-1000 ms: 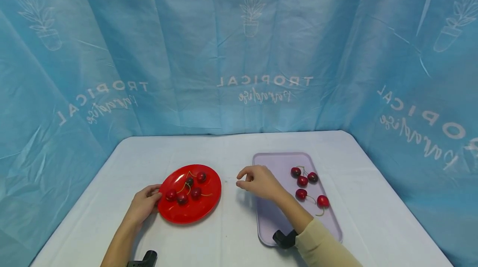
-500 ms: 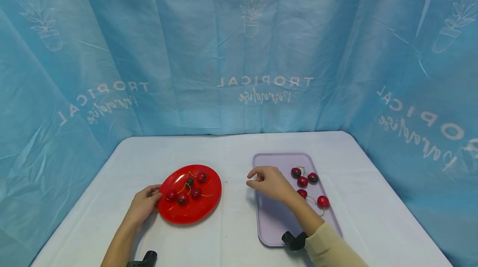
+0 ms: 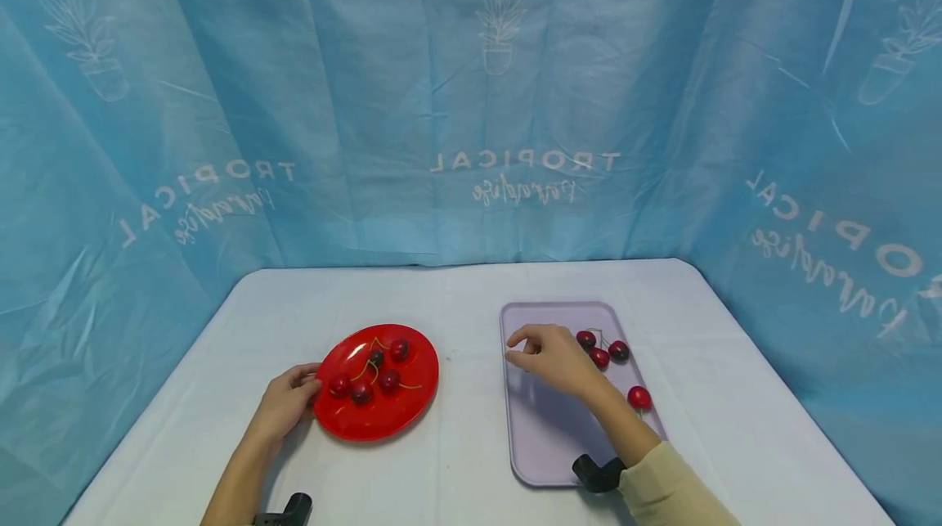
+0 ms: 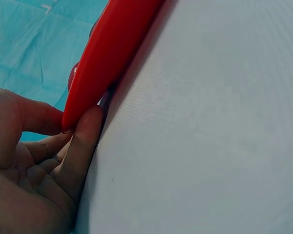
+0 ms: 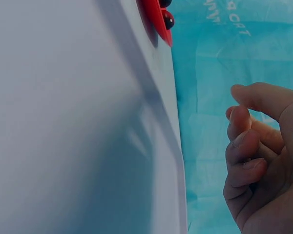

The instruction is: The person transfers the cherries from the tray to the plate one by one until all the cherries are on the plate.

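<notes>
The lavender tray (image 3: 540, 448) lies on the right half of the white table (image 3: 467, 460), its long axis running from your side toward the far edge. The red plate (image 3: 361, 424), round and so without a long axis, sits to its left, with tabletop between them. Your left hand (image 3: 283, 403) pinches the plate's left rim, one finger tucked beneath it. Your right hand (image 3: 555, 358) hangs over the tray's left part, fingers loosely bent, thumb and forefinger narrowly apart with nothing between them. Its fingertips point left, toward the plate; three clustered cherries (image 3: 599, 358) lie just beside it on the right, and one lone cherry (image 3: 639, 397) just past your forearm (image 3: 611, 415), which hides whatever is under it. The relation to mind, I judge: the tray's fruit sits behind those fingertips, well apart from your left hand. Five plated cherries (image 3: 389, 381) lie nearer the left.
</notes>
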The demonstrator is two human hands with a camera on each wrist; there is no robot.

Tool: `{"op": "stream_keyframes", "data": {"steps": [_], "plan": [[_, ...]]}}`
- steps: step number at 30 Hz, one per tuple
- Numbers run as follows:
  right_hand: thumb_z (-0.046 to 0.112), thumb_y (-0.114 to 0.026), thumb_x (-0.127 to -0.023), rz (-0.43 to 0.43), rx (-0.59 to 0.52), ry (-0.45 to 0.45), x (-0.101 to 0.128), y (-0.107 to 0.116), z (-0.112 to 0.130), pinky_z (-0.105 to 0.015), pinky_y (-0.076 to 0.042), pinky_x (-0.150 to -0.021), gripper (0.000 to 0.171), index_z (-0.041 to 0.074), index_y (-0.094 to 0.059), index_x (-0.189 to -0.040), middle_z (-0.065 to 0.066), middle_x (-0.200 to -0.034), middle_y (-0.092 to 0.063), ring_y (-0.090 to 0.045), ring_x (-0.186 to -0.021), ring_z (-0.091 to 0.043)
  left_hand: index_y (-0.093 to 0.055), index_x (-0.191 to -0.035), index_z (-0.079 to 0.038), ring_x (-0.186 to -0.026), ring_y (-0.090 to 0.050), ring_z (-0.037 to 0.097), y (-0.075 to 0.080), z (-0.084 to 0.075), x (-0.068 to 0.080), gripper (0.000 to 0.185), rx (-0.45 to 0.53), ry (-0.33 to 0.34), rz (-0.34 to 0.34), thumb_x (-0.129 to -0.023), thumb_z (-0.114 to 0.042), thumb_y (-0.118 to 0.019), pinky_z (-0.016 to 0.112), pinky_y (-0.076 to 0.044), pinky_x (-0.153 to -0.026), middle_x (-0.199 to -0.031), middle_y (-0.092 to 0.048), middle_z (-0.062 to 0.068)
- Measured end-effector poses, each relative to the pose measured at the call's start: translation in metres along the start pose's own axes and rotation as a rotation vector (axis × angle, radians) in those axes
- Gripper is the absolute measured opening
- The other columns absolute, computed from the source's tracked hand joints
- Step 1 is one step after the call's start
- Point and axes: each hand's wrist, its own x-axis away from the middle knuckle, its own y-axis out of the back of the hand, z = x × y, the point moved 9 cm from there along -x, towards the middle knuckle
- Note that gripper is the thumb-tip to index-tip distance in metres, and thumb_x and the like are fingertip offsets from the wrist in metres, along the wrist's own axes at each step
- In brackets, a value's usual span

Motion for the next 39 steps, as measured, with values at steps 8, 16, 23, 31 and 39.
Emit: {"op": "stream_keyframes", "data": {"steps": [8,16,23,31,39], "plan": [[0.031,-0.075,-0.083,-0.039,0.004,-0.047,0.011,0.014,-0.019,-0.032,-0.042,-0.051,0.029,0.014,-0.071,-0.106,0.002,-0.066,-0.056,-0.050,-0.055,-0.017,-0.044,-0.135,0.005,-0.098,-0.059,0.029,0.001,-0.002,0.000,0.043,-0.002,-0.016,0.000,-0.097,-0.013,-0.049,0.030,-0.055,-0.072,-0.125,-0.053,0.026],[0.033,-0.075,-0.083,-0.073,0.036,-0.052,0.022,0.029,-0.033,-0.029,-0.039,-0.047,0.031,0.014,-0.070,-0.106,0.003,-0.064,-0.055,-0.048,-0.052,-0.015,-0.046,-0.134,0.004,-0.096,-0.060,0.027,0.000,-0.003,0.000,0.042,-0.001,-0.016,0.001,-0.096,-0.014,-0.050,0.030,-0.056,-0.072,-0.123,-0.055,0.024],[0.036,-0.075,-0.082,-0.077,0.033,-0.038,0.026,0.037,-0.043,-0.029,-0.041,-0.048,0.034,0.013,-0.070,-0.107,0.003,-0.064,-0.055,-0.048,-0.055,-0.016,-0.045,-0.135,0.005,-0.096,-0.060,0.028,0.001,-0.004,-0.001,0.043,0.016,-0.012,0.007,-0.097,-0.014,-0.049,0.030,-0.056,-0.071,-0.124,-0.054,0.026],[0.031,-0.075,-0.083,-0.065,-0.021,-0.066,0.037,0.045,-0.053,-0.031,-0.045,-0.049,0.034,0.010,-0.067,-0.108,-0.001,-0.064,-0.056,-0.053,-0.050,-0.018,-0.044,-0.136,0.004,-0.096,-0.060,0.027,0.001,-0.003,0.000,0.043,0.013,-0.020,0.004,-0.097,-0.015,-0.049,0.030,-0.056,-0.072,-0.125,-0.054,0.026],[0.029,-0.076,-0.083,-0.080,0.060,-0.099,0.047,0.059,-0.057,-0.028,-0.041,-0.050,0.033,0.007,-0.068,-0.107,0.000,-0.065,-0.055,-0.052,-0.057,-0.015,-0.044,-0.136,0.004,-0.096,-0.060,0.027,0.003,-0.001,0.000,0.043,0.024,-0.006,0.004,-0.098,-0.014,-0.048,0.030,-0.056,-0.072,-0.126,-0.053,0.026]]}}
